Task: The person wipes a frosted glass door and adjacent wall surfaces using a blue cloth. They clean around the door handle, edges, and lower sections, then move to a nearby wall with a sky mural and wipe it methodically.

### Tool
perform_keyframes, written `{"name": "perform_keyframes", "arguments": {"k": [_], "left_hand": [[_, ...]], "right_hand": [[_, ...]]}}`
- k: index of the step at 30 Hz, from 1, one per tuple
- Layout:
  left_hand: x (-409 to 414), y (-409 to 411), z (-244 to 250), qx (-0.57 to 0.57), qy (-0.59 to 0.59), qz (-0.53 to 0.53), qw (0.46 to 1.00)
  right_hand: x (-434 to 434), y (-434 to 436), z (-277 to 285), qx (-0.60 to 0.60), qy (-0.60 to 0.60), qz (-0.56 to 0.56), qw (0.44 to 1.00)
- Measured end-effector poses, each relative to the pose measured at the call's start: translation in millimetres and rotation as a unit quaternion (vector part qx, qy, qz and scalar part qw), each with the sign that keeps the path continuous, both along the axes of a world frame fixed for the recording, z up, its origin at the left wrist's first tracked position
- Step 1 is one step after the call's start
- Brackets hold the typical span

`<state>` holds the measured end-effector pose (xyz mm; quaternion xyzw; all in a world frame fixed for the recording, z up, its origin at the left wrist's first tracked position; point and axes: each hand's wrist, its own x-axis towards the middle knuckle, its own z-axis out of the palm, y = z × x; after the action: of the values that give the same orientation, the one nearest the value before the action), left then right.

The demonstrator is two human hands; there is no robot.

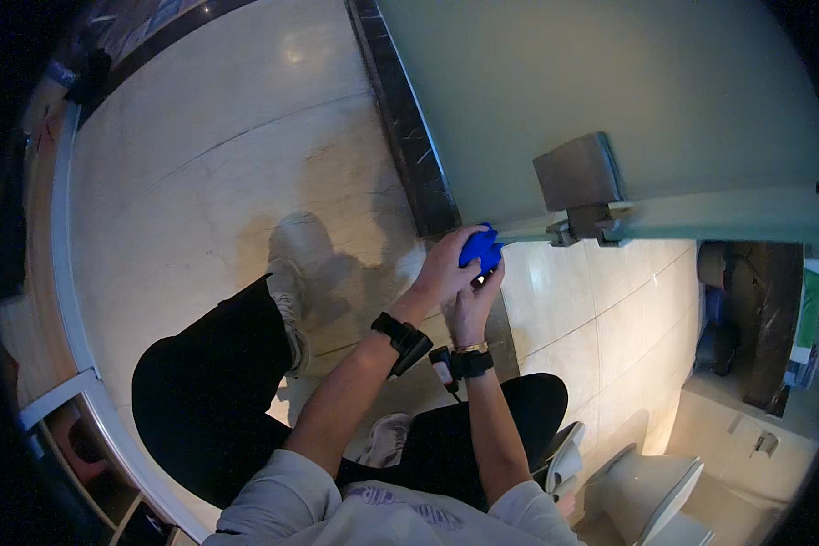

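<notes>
A crumpled, bright blue cloth or similar soft thing [481,251] is bunched between my two hands, near the lower corner of a frosted glass panel [628,89]. My left hand [446,267] grips it from the left and above. From below, the fingers of my right hand [476,304] press on it. Both wrists carry black straps with small devices. A metal hinge or clamp [580,181] is fixed on the glass edge, to the right of my hands.
Dark stone trim [409,130] runs along the glass panel over a tiled floor [246,157]. A white toilet [645,488] stands at the lower right, below a dark counter or shelf [764,327]. White-framed shelving [85,382] is at the left. My knees are bent beneath my arms.
</notes>
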<state>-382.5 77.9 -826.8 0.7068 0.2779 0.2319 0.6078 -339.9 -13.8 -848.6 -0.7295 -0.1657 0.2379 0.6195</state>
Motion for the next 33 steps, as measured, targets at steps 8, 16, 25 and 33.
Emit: {"name": "perform_keyframes", "arguments": {"k": [8,16,25,33], "left_hand": [[-1,8,46,-0.021,-0.113,-0.012,0.993],[3,10,49,-0.053,-0.072,-0.035,0.995],[5,4,44,0.084,-0.048,-0.004,0.995],[7,-1,50,0.107,-0.093,0.062,0.988]], "right_hand": [[-17,14,36,0.062,-0.108,-0.059,0.991],[-14,16,23,0.072,-0.091,-0.081,0.99],[-8,9,18,0.001,-0.148,-0.06,0.987],[-11,14,28,0.031,-0.118,-0.082,0.989]]}}
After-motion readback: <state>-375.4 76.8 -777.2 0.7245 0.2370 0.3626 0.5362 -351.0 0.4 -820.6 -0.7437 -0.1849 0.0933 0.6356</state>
